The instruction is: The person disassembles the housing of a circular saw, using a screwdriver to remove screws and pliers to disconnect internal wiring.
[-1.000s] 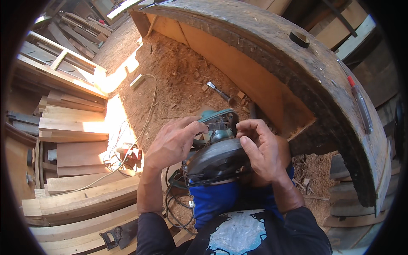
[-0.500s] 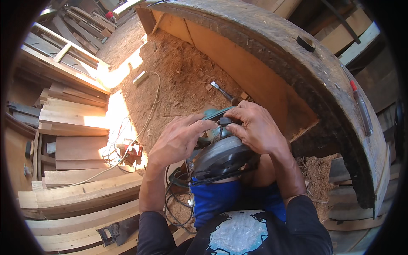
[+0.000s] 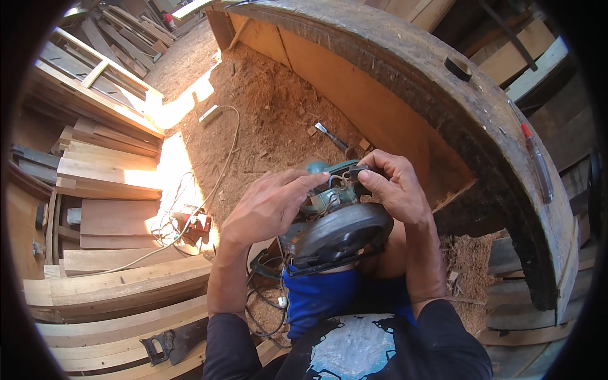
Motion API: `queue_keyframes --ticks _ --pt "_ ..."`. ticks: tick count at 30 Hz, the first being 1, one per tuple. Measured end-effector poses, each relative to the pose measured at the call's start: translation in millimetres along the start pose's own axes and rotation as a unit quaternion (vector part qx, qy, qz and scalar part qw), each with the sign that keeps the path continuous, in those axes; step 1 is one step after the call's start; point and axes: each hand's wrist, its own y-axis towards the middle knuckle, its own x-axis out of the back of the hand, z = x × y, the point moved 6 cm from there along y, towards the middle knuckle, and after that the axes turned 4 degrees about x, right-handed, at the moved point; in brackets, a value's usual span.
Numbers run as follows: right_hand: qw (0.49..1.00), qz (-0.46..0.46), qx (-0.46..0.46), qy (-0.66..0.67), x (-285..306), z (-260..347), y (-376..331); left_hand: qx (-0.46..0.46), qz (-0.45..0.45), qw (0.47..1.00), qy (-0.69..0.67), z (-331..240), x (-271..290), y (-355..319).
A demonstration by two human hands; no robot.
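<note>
A teal circular saw [image 3: 335, 231] rests over my lap with its round dark guard facing me. Its upper part is open, and thin wires [image 3: 339, 182] show inside the teal housing. My left hand [image 3: 266, 199] is closed around the left side of the housing, thumb and forefinger reaching to the wires. Between the thumb and fingers of my right hand [image 3: 399, 187] is a small black block-shaped part [image 3: 358, 171], held just right of the wires. Whether a wire joins that part is too small to tell. My left palm hides some of the housing.
A chisel [image 3: 332, 138] lies on the sawdust floor beyond the saw. The workbench [image 3: 405, 50] curves along the right, carrying a tape roll [image 3: 458, 68] and a red-tipped screwdriver [image 3: 538, 163]. Leftward are stacked boards [image 3: 126, 278], a handsaw [image 3: 168, 347], a red power tool [image 3: 195, 227] and a cord [image 3: 221, 177].
My right hand has moved right with the black part, away from my left fingers. The wires and teal housing between the hands now show more plainly.
</note>
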Motion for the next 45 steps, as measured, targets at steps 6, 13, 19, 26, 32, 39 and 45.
queue_keyframes --ticks 6,13,19,26,32,39,45 --pt "1.000 -0.015 0.006 0.008 2.0 4.3 1.3 0.032 0.024 0.999 -0.003 0.6 1.1 1.3" --pt "0.968 -0.003 0.199 -0.150 -6.7 46.6 -5.8 0.022 -0.011 1.000 0.004 -0.8 3.1 -2.4" --pt "0.954 0.002 0.233 -0.190 -7.4 48.9 -12.5 0.079 0.029 0.996 -0.003 5.3 1.9 -3.9" --pt "0.991 -0.052 0.121 -0.024 1.7 0.1 -12.3 0.048 -0.020 0.996 -0.073 16.3 -1.2 -9.4" --pt "0.991 -0.040 0.114 0.063 4.3 -23.0 -8.4 0.043 -0.035 0.992 -0.109 16.4 -0.7 -12.8" --pt "0.991 -0.037 0.107 0.070 0.6 -21.1 -9.5 0.050 -0.038 0.989 -0.132 24.7 -5.3 -17.0" --pt "0.988 -0.042 0.096 0.113 1.8 -26.0 -9.8 0.021 -0.078 0.987 -0.142 24.8 -7.5 -28.4"
